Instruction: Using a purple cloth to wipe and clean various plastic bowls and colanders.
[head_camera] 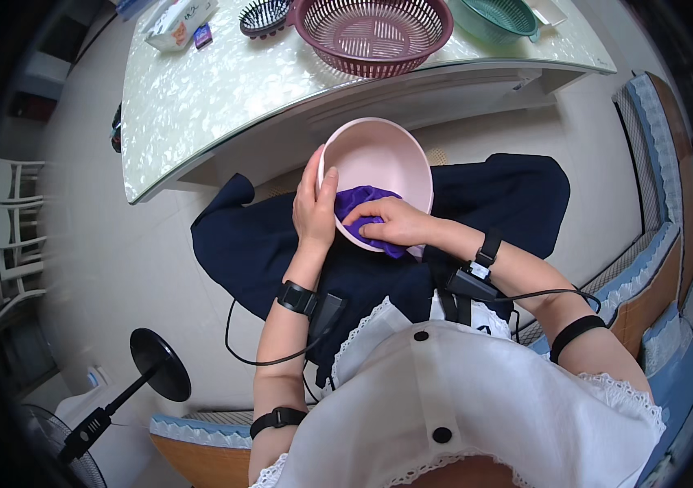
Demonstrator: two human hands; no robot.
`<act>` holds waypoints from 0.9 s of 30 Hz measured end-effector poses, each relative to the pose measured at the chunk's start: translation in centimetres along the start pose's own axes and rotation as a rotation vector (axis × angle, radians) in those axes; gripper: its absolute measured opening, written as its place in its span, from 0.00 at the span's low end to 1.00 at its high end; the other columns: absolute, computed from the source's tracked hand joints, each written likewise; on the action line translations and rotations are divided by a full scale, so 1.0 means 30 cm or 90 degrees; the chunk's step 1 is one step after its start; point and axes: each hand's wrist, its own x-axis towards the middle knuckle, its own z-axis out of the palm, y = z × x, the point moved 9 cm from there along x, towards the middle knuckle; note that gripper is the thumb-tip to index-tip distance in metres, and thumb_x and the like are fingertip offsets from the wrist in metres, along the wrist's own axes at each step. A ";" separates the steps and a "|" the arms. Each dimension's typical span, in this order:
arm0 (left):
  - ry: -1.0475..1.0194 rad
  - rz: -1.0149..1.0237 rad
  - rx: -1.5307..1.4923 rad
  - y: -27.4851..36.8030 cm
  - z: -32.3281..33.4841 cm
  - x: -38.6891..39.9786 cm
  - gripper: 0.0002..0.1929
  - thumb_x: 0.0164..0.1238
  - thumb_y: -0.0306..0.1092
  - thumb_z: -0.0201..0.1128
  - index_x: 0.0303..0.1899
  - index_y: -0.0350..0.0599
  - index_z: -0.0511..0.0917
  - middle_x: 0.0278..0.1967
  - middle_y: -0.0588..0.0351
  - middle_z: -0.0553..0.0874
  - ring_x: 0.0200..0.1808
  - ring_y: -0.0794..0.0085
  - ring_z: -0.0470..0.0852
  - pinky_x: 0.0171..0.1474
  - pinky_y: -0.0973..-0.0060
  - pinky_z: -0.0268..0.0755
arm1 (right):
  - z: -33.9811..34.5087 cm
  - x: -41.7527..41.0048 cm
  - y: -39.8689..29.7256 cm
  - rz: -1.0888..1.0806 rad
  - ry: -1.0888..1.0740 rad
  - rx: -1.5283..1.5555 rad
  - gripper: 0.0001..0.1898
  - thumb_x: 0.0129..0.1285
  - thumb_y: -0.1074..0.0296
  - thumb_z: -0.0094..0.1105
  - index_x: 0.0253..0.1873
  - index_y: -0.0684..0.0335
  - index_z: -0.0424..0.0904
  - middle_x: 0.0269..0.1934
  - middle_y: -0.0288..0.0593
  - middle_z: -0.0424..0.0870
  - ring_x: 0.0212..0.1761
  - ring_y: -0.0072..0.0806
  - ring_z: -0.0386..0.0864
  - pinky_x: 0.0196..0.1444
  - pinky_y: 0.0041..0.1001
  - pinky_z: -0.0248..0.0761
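Note:
A pale pink plastic basin (377,146) is tilted over my lap, its hollow side turned up towards me. My left hand (317,207) grips its left rim, with the thumb inside the wall. Bunched against the lower inner wall is a purple cloth (361,196), part of it hanging over the near rim. My right hand (392,221) presses the cloth to the basin with bent fingers; its fingertips are partly sunk in the folds. Dark navy fabric (493,189) covers my legs beneath the basin.
Ahead stands a glass-topped table (212,110) holding a maroon plastic basket (377,36), a green basket (499,21), a hairbrush (264,17) and a tissue pack (178,24). A pedestal fan (93,427) is at lower left. Blue-cushioned seating (657,165) curves along the right. Cables hang from both wrists.

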 end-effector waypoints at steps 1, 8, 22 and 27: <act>0.003 0.003 -0.013 0.000 -0.003 0.002 0.25 0.74 0.44 0.53 0.68 0.47 0.71 0.62 0.47 0.79 0.64 0.64 0.75 0.66 0.71 0.63 | -0.006 -0.003 -0.020 0.001 0.002 0.008 0.16 0.57 0.62 0.57 0.49 0.55 0.85 0.37 0.50 0.87 0.43 0.43 0.85 0.50 0.37 0.75; -0.076 -0.022 -0.098 -0.010 0.048 -0.007 0.26 0.70 0.42 0.57 0.68 0.47 0.70 0.60 0.48 0.81 0.59 0.68 0.79 0.61 0.72 0.69 | -0.095 -0.085 0.048 0.095 -0.159 -0.526 0.13 0.50 0.63 0.62 0.42 0.47 0.87 0.34 0.45 0.87 0.40 0.41 0.85 0.42 0.39 0.77; -0.105 -0.112 -0.214 -0.071 0.093 0.000 0.29 0.70 0.43 0.54 0.70 0.43 0.66 0.62 0.48 0.78 0.62 0.68 0.75 0.65 0.73 0.64 | -0.440 -0.112 -0.134 -0.127 0.313 -0.649 0.11 0.48 0.72 0.63 0.39 0.55 0.84 0.35 0.35 0.84 0.40 0.35 0.80 0.42 0.35 0.73; -0.088 -0.185 -0.298 -0.075 0.061 -0.024 0.30 0.71 0.44 0.52 0.70 0.38 0.65 0.64 0.45 0.74 0.65 0.63 0.73 0.66 0.71 0.63 | -0.680 -0.189 -0.044 0.072 0.490 -0.525 0.12 0.55 0.67 0.60 0.45 0.54 0.85 0.39 0.44 0.86 0.43 0.41 0.83 0.45 0.38 0.77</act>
